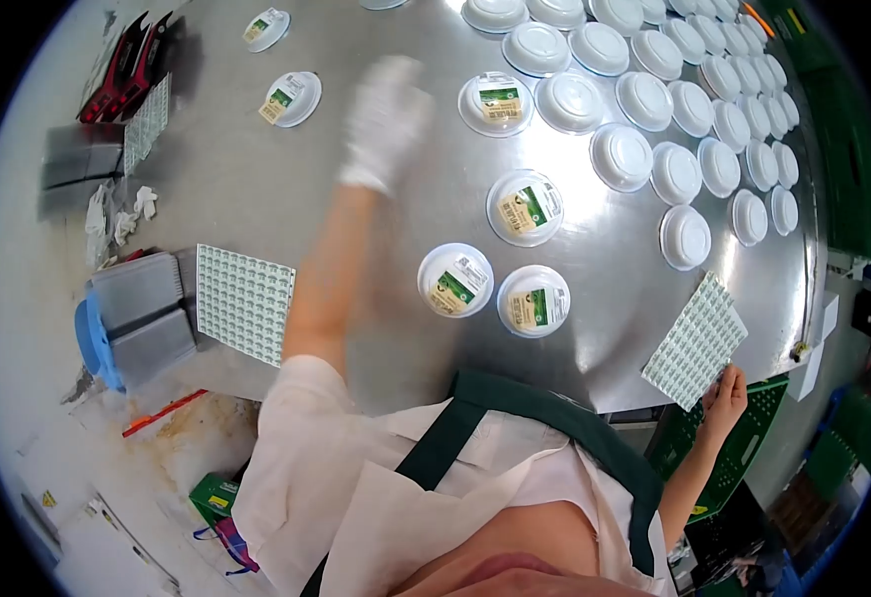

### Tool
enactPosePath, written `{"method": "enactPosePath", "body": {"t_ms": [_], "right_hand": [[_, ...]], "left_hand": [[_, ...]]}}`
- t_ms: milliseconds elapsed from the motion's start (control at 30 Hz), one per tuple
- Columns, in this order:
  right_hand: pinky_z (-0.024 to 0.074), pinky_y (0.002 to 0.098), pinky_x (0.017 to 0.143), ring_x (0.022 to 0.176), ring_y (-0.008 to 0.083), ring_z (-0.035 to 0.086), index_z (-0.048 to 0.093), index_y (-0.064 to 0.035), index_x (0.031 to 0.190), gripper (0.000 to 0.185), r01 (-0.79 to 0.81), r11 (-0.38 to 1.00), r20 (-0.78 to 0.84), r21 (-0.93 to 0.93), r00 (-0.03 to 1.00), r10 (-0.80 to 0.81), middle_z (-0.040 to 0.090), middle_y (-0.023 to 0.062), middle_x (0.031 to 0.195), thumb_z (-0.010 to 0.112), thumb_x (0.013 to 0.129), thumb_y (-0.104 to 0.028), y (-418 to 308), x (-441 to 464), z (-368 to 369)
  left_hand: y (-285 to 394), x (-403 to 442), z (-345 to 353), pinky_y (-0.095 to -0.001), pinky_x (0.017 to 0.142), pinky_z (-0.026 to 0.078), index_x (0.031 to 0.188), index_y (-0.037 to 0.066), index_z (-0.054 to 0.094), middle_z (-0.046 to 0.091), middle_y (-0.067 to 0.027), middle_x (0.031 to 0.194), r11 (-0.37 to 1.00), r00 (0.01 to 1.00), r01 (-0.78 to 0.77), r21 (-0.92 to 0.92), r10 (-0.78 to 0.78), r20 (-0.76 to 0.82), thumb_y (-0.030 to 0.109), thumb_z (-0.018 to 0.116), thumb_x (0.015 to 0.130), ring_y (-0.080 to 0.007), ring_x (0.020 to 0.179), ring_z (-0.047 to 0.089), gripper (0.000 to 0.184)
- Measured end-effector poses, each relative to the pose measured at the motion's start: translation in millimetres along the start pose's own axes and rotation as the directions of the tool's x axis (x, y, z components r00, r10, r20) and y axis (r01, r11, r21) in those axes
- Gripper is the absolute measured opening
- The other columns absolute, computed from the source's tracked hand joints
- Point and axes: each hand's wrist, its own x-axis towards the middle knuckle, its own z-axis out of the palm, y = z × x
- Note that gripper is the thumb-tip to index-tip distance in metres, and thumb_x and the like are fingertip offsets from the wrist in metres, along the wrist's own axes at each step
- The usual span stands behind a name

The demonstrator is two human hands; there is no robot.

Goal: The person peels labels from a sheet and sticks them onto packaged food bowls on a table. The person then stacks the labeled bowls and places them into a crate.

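Clearly, right hand (724, 401) holds one sheet (694, 341) of three.

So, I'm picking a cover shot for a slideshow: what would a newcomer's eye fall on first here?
Probably the crowd of white dishes at the upper right of the metal table, with labelled dishes towards the middle and upper left. Next, the blurred, white-gloved left hand, left of centre, and the right hand holding a patterned sheet at the table's near right edge.
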Motion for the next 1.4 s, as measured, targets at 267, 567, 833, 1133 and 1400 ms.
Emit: {"method": "enactPosePath", "body": {"t_ms": [267, 567, 833, 1133, 1400], "right_hand": [[0.0240, 0.0194, 0.044, 0.051, -0.0001, 0.033, 0.058, -0.0051, 0.083, 0.025, -0.024, 0.992, -0.032, -0.125, 0.999, 0.020, 0.039, -0.0084, 0.063, 0.054, 0.100, -0.022, -1, -26, -12], [0.0303, 0.0182, 0.048, 0.056, 0.0012, 0.039, 0.062, -0.0074, 0.089, 0.022, -0.152, 0.988, 0.162, -0.042, 0.974, 0.157, 0.047, -0.0082, 0.069, 0.058, 0.098, -0.027, -44, -40, 84], [0.0302, 0.0190, 0.047, 0.053, 0.0014, 0.040, 0.064, -0.0064, 0.087, 0.025, -0.056, 0.996, 0.537, 0.076, 0.844, 0.006, 0.048, -0.0068, 0.064, 0.060, 0.097, -0.029, -73, -74, 113], [0.0323, 0.0206, 0.052, 0.058, 0.0023, 0.041, 0.064, -0.0038, 0.085, 0.025, 0.190, 0.975, 0.619, 0.114, 0.754, -0.219, 0.050, -0.0056, 0.064, 0.061, 0.096, -0.026, -80, -69, 62], [0.0329, 0.0230, 0.048, 0.053, 0.0034, 0.041, 0.063, -0.0044, 0.084, 0.029, 0.075, 0.993, 0.701, 0.092, 0.703, -0.118, 0.049, -0.0051, 0.059, 0.059, 0.096, -0.030, 7, -42, 51]], "left_hand": [[-248, 38, -38, -0.0492, 0.105, 0.039, 0.143, 0.013, 0.045, 0.050, -0.0206, 0.138, 0.757, 0.958, 0.188, 0.626, -0.283, 0.054, 0.053, 0.050, 0.091, -0.0398, 0.131, 0.043, 0.067], [-142, 23, -40, -0.0455, 0.105, 0.042, 0.146, 0.013, 0.040, 0.053, -0.0173, 0.137, 0.686, 0.850, 0.513, -0.516, -0.490, 0.194, 0.050, 0.051, 0.094, -0.0337, 0.126, 0.051, 0.065], [151, -119, -11, -0.0722, 0.099, 0.036, 0.150, 0.023, 0.028, 0.029, -0.0204, 0.152, -0.597, 0.654, 0.587, -0.546, -0.048, 0.755, 0.077, 0.062, 0.072, -0.0434, 0.134, 0.037, 0.100], [258, -153, -27, -0.0510, 0.094, 0.055, 0.148, 0.006, 0.022, 0.044, -0.0167, 0.139, -0.250, 0.442, 0.880, -0.404, 0.117, 0.890, 0.011, 0.060, 0.092, -0.0294, 0.121, 0.055, 0.068], [306, -230, 56, -0.0424, 0.092, 0.055, 0.135, 0.006, 0.039, 0.056, -0.0127, 0.121, -0.349, 0.394, 0.802, -0.484, -0.298, 0.869, 0.013, 0.056, 0.098, -0.0266, 0.108, 0.061, 0.042]]}}
